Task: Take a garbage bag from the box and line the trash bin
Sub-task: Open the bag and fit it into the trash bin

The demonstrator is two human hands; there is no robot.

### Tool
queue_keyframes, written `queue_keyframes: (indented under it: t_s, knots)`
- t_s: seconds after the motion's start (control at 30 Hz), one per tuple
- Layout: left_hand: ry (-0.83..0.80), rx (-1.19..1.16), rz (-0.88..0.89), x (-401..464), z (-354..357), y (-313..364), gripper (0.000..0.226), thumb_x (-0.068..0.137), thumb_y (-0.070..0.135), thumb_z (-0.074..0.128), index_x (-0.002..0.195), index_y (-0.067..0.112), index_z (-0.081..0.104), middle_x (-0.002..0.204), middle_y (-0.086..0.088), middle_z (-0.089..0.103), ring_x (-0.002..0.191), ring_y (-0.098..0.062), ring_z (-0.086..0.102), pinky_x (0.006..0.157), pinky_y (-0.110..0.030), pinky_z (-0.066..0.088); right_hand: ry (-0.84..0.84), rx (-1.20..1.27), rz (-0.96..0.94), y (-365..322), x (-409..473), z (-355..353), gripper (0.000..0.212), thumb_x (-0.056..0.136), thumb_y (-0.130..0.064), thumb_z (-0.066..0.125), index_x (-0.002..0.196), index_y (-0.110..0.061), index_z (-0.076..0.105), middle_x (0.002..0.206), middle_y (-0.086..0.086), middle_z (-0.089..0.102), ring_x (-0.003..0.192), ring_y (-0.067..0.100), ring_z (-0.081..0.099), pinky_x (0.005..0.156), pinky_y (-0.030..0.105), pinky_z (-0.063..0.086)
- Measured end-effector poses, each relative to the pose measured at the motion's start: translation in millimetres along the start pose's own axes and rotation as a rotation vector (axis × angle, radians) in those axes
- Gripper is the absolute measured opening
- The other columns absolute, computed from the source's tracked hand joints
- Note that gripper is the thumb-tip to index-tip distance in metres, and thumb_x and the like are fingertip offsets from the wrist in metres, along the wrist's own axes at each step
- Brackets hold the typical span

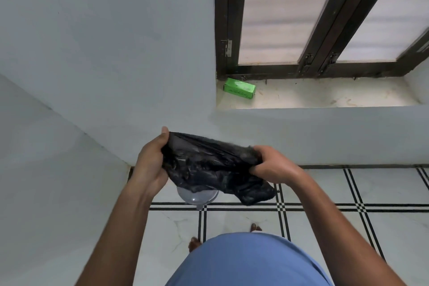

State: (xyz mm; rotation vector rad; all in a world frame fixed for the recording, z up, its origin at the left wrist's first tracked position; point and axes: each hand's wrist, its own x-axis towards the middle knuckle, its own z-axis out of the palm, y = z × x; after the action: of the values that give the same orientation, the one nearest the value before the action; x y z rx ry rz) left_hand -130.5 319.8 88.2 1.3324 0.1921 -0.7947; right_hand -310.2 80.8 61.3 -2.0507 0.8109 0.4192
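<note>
I hold a crumpled black garbage bag (213,169) stretched between both hands at chest height. My left hand (151,165) grips its left edge, thumb up along the rim. My right hand (274,165) is clenched on its right edge, and a loose corner hangs down below that hand. Under the bag, on the floor, a small grey trash bin (197,197) shows only its near rim; the rest is hidden by the bag. The green bag box (239,88) lies on the window sill, far beyond my hands.
A white wall corner stands left of the bin. The marble window sill (325,97) sits under a dark-framed window (313,30). The floor has white tiles with black lines (325,206). My bare feet (195,242) stand close behind the bin.
</note>
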Motion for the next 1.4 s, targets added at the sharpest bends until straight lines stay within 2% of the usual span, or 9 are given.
queue_keyframes:
  t_s: [0.13,0.37,0.57,0.73,0.83,0.93,1.03,1.23,1.4]
  knots:
    - [0.051,-0.142,-0.003,6.8,-10.3,4.4,0.049,0.111,0.042,0.057,0.135,0.001,0.069,0.139,-0.02,0.071,0.123,-0.033,0.072,0.1,-0.047,0.059,0.06,-0.277,0.132,14.9,2.0,-12.9,0.049,0.093,-0.033,0.079,0.14,-0.025,0.068,0.139,0.002,0.072,0.123,0.026,0.07,0.105,0.049,0.061]
    - [-0.096,0.224,0.078,2.9,-15.1,-2.7,0.036,0.092,0.018,0.084,0.12,-0.002,0.077,0.12,-0.025,0.079,0.117,-0.045,0.075,0.102,-0.045,0.06,-0.359,1.085,-0.097,14.8,-19.5,-22.5,0.052,0.1,-0.025,0.074,0.148,-0.005,0.069,0.14,0.023,0.073,0.123,0.037,0.069,0.11,0.056,0.061]
    - [-0.246,0.376,0.14,-11.5,-1.4,-6.3,0.025,0.105,0.026,0.069,0.121,0.01,0.079,0.122,-0.02,0.08,0.114,-0.034,0.077,0.103,-0.044,0.058,0.307,0.16,-0.269,-31.4,-34.2,6.2,0.127,0.068,-0.078,0.093,0.17,-0.049,0.023,0.178,-0.017,0.025,0.164,0.014,0.024,0.132,0.045,0.027]
    - [-0.414,0.501,0.153,-28.7,15.8,5.5,0.034,0.096,0.03,0.078,0.126,0.015,0.074,0.122,-0.009,0.08,0.109,-0.024,0.077,0.101,-0.041,0.06,0.066,0.098,-0.416,-55.8,-24.9,8.6,0.052,0.092,-0.056,0.087,0.138,-0.038,0.071,0.113,-0.016,0.078,0.11,0.007,0.071,0.101,0.038,0.052]
    - [-0.291,0.896,0.136,-25.0,14.2,4.2,0.071,0.065,0.047,0.103,0.123,0.034,0.063,0.115,0.008,0.077,0.103,-0.013,0.078,0.091,-0.034,0.062,0.048,0.655,-0.341,-60.4,-14.3,5.8,0.033,0.11,-0.032,0.07,0.101,0.0,0.076,0.092,0.014,0.075,0.086,0.026,0.071,0.091,0.051,0.06]
    - [-0.034,1.447,0.199,-13.4,-0.3,-6.7,0.045,0.07,0.053,0.093,0.1,0.032,0.068,0.09,0.013,0.073,0.086,-0.017,0.073,0.072,-0.032,0.054,-0.007,1.206,-0.209,-58.0,-11.7,-7.4,0.047,0.115,-0.028,0.048,0.13,0.01,0.071,0.13,0.029,0.074,0.12,0.044,0.074,0.117,0.057,0.052]
    - [0.199,1.347,0.214,-3.8,-23.3,-10.7,0.023,0.076,0.041,0.08,0.076,0.019,0.073,0.068,0.002,0.073,0.074,-0.026,0.073,0.063,-0.031,0.051,0.072,1.457,-0.112,-43.6,-4.8,-23.2,0.063,0.116,-0.04,0.048,0.146,0.014,0.062,0.151,0.035,0.063,0.14,0.05,0.064,0.121,0.058,0.051]
    - [-0.238,0.494,-0.104,-2.1,-46.1,6.0,0.03,0.088,0.018,0.084,0.118,0.011,0.083,0.117,-0.011,0.083,0.106,-0.025,0.08,0.097,-0.045,0.064,0.389,0.594,-0.087,-14.4,-16.8,-17.7,0.084,0.07,-0.083,0.088,0.106,-0.011,0.065,0.098,0.013,0.078,0.088,0.04,0.076,0.089,0.046,0.063]
    - [-0.447,0.069,-0.081,-4.6,-33.4,-0.5,0.049,0.096,0.002,0.06,0.145,-0.005,0.061,0.146,-0.031,0.062,0.131,-0.044,0.064,0.111,-0.059,0.055,0.165,-0.255,-0.01,-25.6,-32.3,-17.3,0.159,0.037,-0.11,0.074,0.171,-0.05,0.012,0.161,0.006,0.052,0.149,0.034,0.049,0.125,0.059,0.039]
